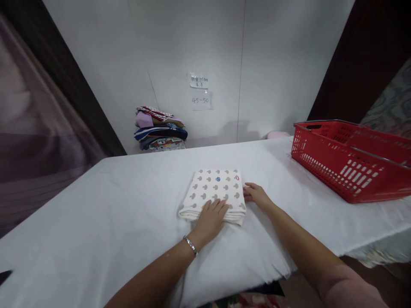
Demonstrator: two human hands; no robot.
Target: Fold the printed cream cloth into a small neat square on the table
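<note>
A white cloth with grey mushroom prints (pixel 210 187) lies folded in several layers on the white-covered table. Flat on its near edge rests my left hand (pixel 212 218), fingers stretched out and a silver bracelet at the wrist. My right hand (pixel 255 196) is at the cloth's right edge, its fingertips by the side of the fold. Those fingers are stretched out, and part of them is hidden, but nothing shows in their grip.
A red plastic basket (pixel 324 164) with metal handles stands on the table at the right. Toward the back left is a stack of folded clothes (pixel 160 130) against the wall. Paper notes (pixel 201 92) hang on the wall, and a curtain (pixel 38 119) borders the left.
</note>
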